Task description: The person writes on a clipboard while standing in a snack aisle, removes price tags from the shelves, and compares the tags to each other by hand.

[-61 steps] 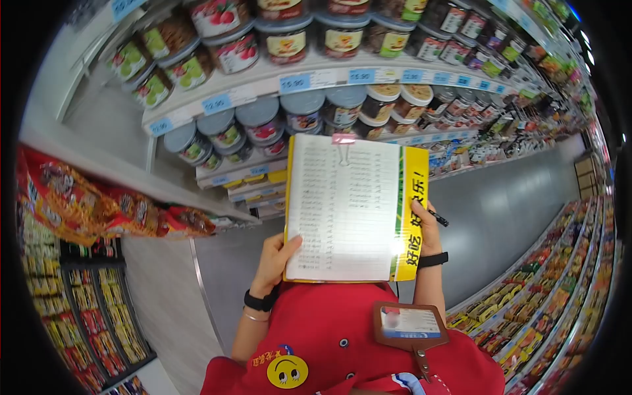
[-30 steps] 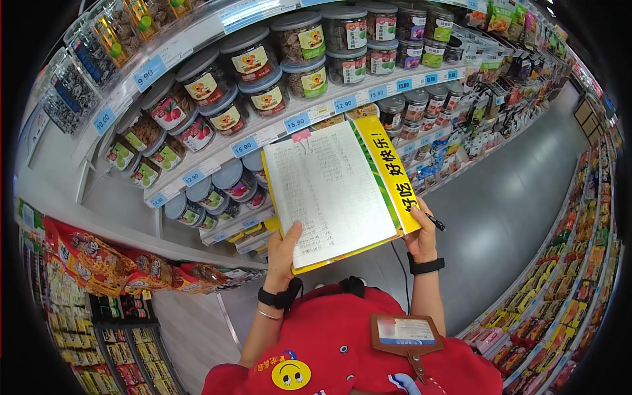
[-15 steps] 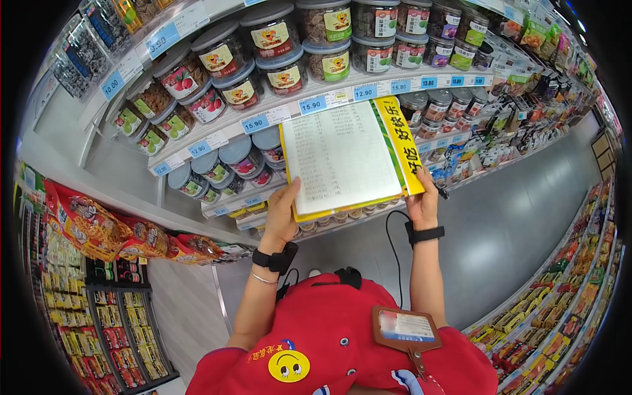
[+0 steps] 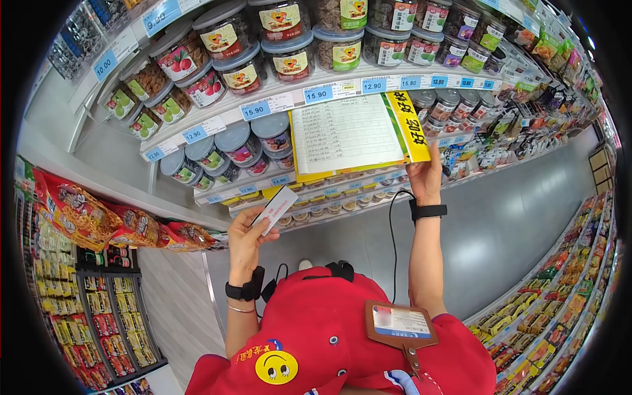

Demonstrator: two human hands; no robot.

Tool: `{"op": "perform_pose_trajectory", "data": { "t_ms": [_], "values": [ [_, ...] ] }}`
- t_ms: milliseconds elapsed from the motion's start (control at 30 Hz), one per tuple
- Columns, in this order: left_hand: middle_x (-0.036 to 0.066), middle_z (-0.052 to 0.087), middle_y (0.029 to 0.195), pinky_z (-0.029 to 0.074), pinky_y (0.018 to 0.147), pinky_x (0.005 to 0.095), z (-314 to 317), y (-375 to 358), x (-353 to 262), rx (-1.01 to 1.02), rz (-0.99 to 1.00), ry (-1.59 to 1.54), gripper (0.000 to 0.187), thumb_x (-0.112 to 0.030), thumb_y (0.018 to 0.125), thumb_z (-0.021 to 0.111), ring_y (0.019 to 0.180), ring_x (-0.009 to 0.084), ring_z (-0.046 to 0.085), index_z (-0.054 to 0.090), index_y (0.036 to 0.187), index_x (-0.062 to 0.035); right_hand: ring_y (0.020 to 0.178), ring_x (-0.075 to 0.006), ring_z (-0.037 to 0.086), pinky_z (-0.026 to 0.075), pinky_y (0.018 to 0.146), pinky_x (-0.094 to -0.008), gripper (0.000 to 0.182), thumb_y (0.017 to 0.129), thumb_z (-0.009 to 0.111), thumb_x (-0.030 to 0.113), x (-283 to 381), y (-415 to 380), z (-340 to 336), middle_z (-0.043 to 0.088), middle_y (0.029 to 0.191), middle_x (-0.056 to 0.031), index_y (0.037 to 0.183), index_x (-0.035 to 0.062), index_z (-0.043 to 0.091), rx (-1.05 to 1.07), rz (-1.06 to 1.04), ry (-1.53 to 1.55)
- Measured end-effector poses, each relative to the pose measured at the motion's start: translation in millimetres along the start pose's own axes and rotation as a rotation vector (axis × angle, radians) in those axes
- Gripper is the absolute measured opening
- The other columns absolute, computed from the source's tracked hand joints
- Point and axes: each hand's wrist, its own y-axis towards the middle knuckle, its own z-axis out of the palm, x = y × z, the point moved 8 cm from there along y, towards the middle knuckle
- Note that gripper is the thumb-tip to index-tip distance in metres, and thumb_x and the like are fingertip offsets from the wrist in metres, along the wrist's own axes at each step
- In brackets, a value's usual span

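Note:
My left hand (image 4: 245, 242) pinches a white card (image 4: 279, 205) with faint red print, tilted, in front of the lower shelf. With my right hand (image 4: 426, 179) I grip the lower right corner of a yellow board (image 4: 409, 131) with large black Chinese characters along its right side. On the board lies a white paper (image 4: 349, 135) with handwritten lines in columns. The upper edge of the board reaches the shelf's price strip. Plastic jars of dried fruit (image 4: 289, 64) stand stacked just beyond it.
Blue price tags (image 4: 255, 110) run along the shelf edge. Red snack bags (image 4: 78, 207) hang at the left. Bagged goods fill the shelves (image 4: 540, 329) at the lower right. A black cable (image 4: 393, 250) hangs from my right wrist strap over the grey floor (image 4: 490, 224).
My left hand has come off the board, moved down and left, and now holds the white card. The board has shifted up slightly, held by my right hand alone.

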Motion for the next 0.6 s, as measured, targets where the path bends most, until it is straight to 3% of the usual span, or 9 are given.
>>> {"op": "perform_pose_trajectory", "data": {
  "t_ms": [133, 200, 333, 367, 400, 467, 533, 600],
  "values": [
    [0.014, 0.058, 0.094, 0.055, 0.06, 0.0277, 14.5, -6.3, -17.7, 0.032, 0.042, -0.03, 0.034, 0.001, 0.078, 0.059, 0.066, 0.0198, 0.062, 0.048, 0.11, 0.0037, 0.053, -0.0101, 0.055, 0.042, 0.045, -0.0187, 0.051, 0.085, 0.048, 0.049, 6.1, -14.7, -4.6, 0.063, 0.081, -0.0058, 0.108, 0.0033, 0.051, -0.158, 0.002, -0.016],
    [0.014, 0.057, 0.096, 0.054, 0.059, 0.0263, 23.7, -8.7, -25.3, 0.069, 0.053, -0.013, 0.035, 0.001, 0.078, 0.059, 0.067, 0.0195, 0.062, 0.048, 0.111, 0.004, 0.055, -0.0112, 0.055, 0.042, 0.045, -0.0186, 0.056, 0.085, 0.044, 0.053, 5.8, -28.1, -13.3, 0.063, 0.089, -0.0103, 0.114, 0.0048, 0.047, -0.17, 0.042, -0.09],
    [0.015, 0.057, 0.096, 0.054, 0.061, 0.026, 40.9, -15.0, -38.1, 0.184, 0.114, -0.045, 0.037, 0.003, 0.077, 0.059, 0.071, 0.0189, 0.063, 0.047, 0.112, 0.0055, 0.059, -0.0118, 0.055, 0.042, 0.049, -0.0203, 0.061, 0.086, 0.038, 0.057, 14.0, -80.7, -34.5, 0.059, 0.103, -0.0179, 0.119, 0.0066, 0.042, -0.427, -0.067, -0.229],
    [0.016, 0.058, 0.094, 0.054, 0.062, 0.0258, 45.1, -16.7, -41.5, 0.203, 0.128, -0.049, 0.035, 0.005, 0.077, 0.058, 0.072, 0.0188, 0.063, 0.047, 0.111, 0.007, 0.06, -0.0114, 0.055, 0.042, 0.049, -0.0221, 0.055, 0.088, 0.035, 0.053, 14.3, -98.0, -23.8, 0.062, 0.096, -0.0159, 0.11, 0.0046, 0.05, -0.558, -0.114, -0.317],
    [0.016, 0.058, 0.094, 0.054, 0.062, 0.0258, 46.6, -16.4, -40.5, 0.202, 0.127, -0.051, 0.035, 0.005, 0.077, 0.058, 0.072, 0.0188, 0.063, 0.047, 0.111, 0.007, 0.06, -0.0114, 0.055, 0.042, 0.049, -0.0221, 0.055, 0.088, 0.035, 0.053, 7.3, -107.7, -33.2, 0.062, 0.096, -0.0159, 0.11, 0.0046, 0.05, -0.557, -0.113, -0.318],
    [0.017, 0.06, 0.092, 0.054, 0.063, 0.0253, 52.8, -16.0, -37.8, 0.22, 0.135, -0.013, 0.033, 0.005, 0.078, 0.058, 0.074, 0.0188, 0.063, 0.048, 0.109, 0.008, 0.056, -0.0129, 0.053, 0.044, 0.053, -0.0249, 0.044, 0.093, 0.037, 0.04, 1.4, -118.2, -13.8, 0.06, 0.077, -0.0099, 0.092, 0.0004, 0.056, -0.338, -0.183, -0.8],
    [0.017, 0.061, 0.092, 0.054, 0.063, 0.0252, 62.3, -14.1, -32.0, 0.261, 0.118, 0.01, 0.032, 0.005, 0.078, 0.058, 0.074, 0.0189, 0.063, 0.048, 0.109, 0.0084, 0.045, -0.0107, 0.045, 0.039, 0.045, -0.0235, 0.04, 0.093, 0.039, 0.032, -20.8, -132.8, 25.6, 0.05, 0.055, -0.0024, 0.079, -0.0005, 0.058, -0.234, 0.016, -0.647],
    [0.018, 0.061, 0.091, 0.054, 0.063, 0.025, 71.2, -13.6, -25.6, 0.307, 0.103, 0.032, 0.032, 0.004, 0.079, 0.058, 0.075, 0.0189, 0.063, 0.048, 0.109, 0.0088, 0.041, -0.0027, 0.034, 0.026, 0.037, -0.0181, 0.029, 0.091, 0.047, 0.025, -30.0, -135.6, 69.6, 0.042, 0.051, 0.0029, 0.088, -0.0012, 0.059, -0.133, 0.006, -0.652]
  ]
}}
